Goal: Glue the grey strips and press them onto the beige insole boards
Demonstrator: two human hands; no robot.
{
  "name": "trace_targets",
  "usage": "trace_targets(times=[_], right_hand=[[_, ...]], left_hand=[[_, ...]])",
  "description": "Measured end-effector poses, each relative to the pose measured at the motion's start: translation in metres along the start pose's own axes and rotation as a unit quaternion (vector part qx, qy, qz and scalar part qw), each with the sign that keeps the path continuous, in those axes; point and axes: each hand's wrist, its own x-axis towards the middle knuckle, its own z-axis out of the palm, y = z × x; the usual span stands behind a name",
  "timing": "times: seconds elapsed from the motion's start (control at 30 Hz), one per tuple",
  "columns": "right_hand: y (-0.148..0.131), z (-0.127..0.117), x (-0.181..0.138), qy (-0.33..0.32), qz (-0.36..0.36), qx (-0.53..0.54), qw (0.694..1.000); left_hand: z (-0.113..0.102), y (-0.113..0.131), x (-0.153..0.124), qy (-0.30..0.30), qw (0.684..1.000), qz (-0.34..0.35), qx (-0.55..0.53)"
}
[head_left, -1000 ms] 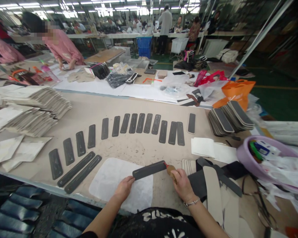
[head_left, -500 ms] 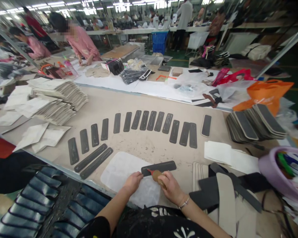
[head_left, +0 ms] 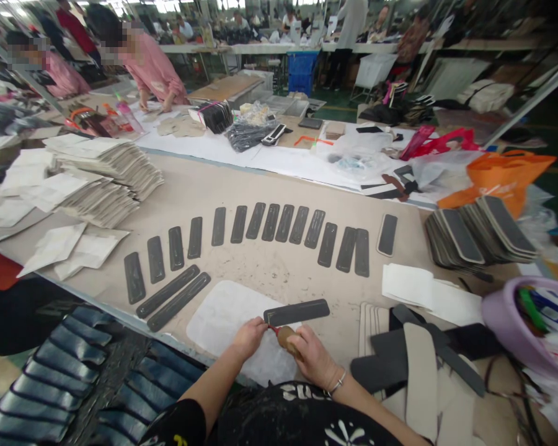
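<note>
A dark grey strip with rounded corners [head_left: 302, 311] lies partly over a white sheet [head_left: 223, 310] in front of me. My left hand [head_left: 251, 337] pinches the strip's near left corner with closed fingers. In my right hand [head_left: 314, 356] is a brown squeeze bottle [head_left: 288, 339], tipped left. Its thin red nozzle [head_left: 273, 328] points at the same corner, close to my left fingertips. A thin glossy line shows at the strip's left end. Similar dark strips [head_left: 270, 223], several with shiny lines, form an arc beyond; two longer ones [head_left: 179, 301] lie at the left.
Stacked pale pieces [head_left: 116, 167] stand at the left. To the right are a stack of dark-faced pieces [head_left: 460, 235], white sheets [head_left: 407, 284], loose dark and beige strips [head_left: 421, 371] and a purple tub [head_left: 502, 310]. A person in pink [head_left: 153, 68] works across the table.
The red nozzle has moved left and toward me, from the strip's upper face to its near left corner. My right hand has shifted left with the bottle; the left hand stays at the corner.
</note>
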Motion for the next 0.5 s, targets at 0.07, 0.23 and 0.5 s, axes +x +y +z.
trace_targets(times=[0.07, 0.23, 0.5], right_hand=[[0.0, -0.003, -0.003, 0.008, 0.008, 0.0, 1.0], [0.012, -0.019, -0.019, 0.047, 0.052, -0.021, 0.997], [0.04, -0.055, -0.066, 0.102, 0.126, -0.083, 0.983]], left_hand=[[0.0, 0.0, 0.0, 0.001, 1.0, 0.003, 0.007], [-0.003, 0.003, 0.001, 0.005, 1.0, -0.005, 0.029], [-0.006, 0.006, 0.006, -0.009, 0.999, -0.004, 0.049]])
